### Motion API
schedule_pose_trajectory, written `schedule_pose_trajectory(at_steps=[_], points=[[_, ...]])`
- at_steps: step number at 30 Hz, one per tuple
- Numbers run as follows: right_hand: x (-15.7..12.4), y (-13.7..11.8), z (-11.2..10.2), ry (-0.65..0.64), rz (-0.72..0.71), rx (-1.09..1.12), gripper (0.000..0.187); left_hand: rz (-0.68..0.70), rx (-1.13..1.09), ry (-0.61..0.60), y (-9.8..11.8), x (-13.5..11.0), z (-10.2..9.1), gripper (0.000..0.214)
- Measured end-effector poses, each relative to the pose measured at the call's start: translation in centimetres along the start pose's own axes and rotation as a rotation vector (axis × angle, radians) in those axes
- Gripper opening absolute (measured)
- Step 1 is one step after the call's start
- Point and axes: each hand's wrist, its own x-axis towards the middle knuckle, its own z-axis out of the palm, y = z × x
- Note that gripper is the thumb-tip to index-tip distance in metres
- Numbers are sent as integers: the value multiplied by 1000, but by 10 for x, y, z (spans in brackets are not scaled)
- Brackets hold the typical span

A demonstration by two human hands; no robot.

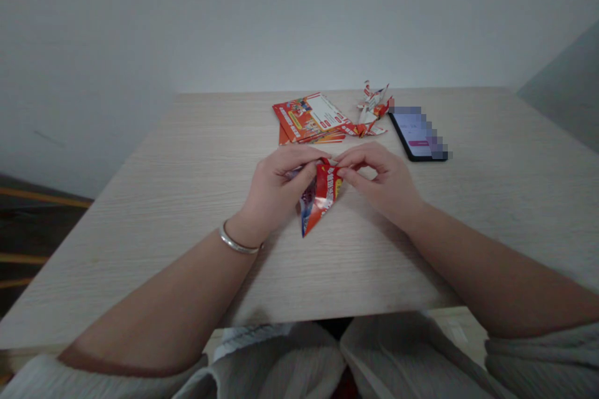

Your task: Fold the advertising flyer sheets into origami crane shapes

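Note:
Between my hands, just above the middle of the table, is a folded sheet of glossy printed paper (322, 193), red with blue and yellow parts. It narrows to a point that faces me. My left hand (283, 181), with a silver bangle at the wrist, pinches its left side and upper edge between thumb and fingers. My right hand (377, 174) pinches the upper right corner with thumb and forefinger. Part of the upper edge is hidden behind the fingers.
Beyond my hands lies a stack of red printed leaflets (304, 121). Folded paper shapes (372, 109) of similar print sit right of it. A smartphone (416, 134) with a lit screen lies farther right. The pale wooden table (187, 199) meets a wall at the back.

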Motion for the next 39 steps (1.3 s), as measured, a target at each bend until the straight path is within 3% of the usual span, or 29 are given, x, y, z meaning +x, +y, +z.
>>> schedule_pose_trajectory(at_steps=[8,15,19,25,32,39], points=[[1,-4,0,31,12,32,6,-71,-97,-37,3,-2,3,21],[2,-2,5,50,44,128,8,-15,-146,-78,8,-2,1,33],[2,-3,5,52,44,87,8,26,-75,-58,6,-3,3,22],[3,-6,3,84,-40,2,10,9,-70,-26,4,-5,4,22],[5,-1,3,-20,-99,94,11,53,-85,-47,5,-3,3,32],[4,0,3,-5,-91,95,11,60,-124,-62,6,-4,2,29]])
